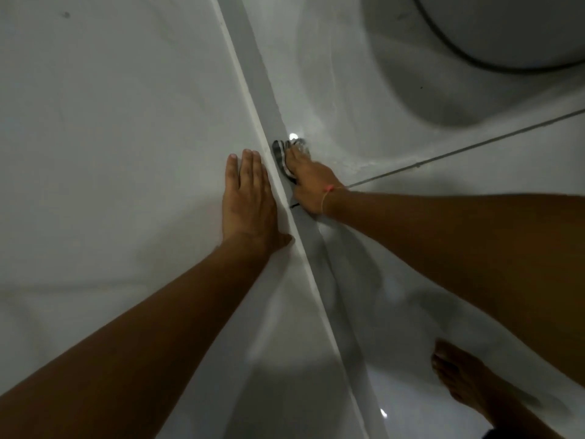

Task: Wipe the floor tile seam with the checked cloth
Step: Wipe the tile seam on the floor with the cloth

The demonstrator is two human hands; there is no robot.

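My right hand [311,182] presses a black-and-white checked cloth [281,155] down on the glossy white floor tile, right at the foot of a grey and white strip [262,90] that runs diagonally through the view. Only the cloth's far end shows beyond my fingers. A dark tile seam [459,150] runs from my right wrist out to the right edge. My left hand [248,198] lies flat, fingers together, on the white surface left of the strip, holding nothing.
A large round white object with a dark rim [468,55] stands at the top right, casting a shadow on the tile. My bare foot [459,375] rests on the floor at the lower right. Small bright light reflections dot the wet-looking tile.
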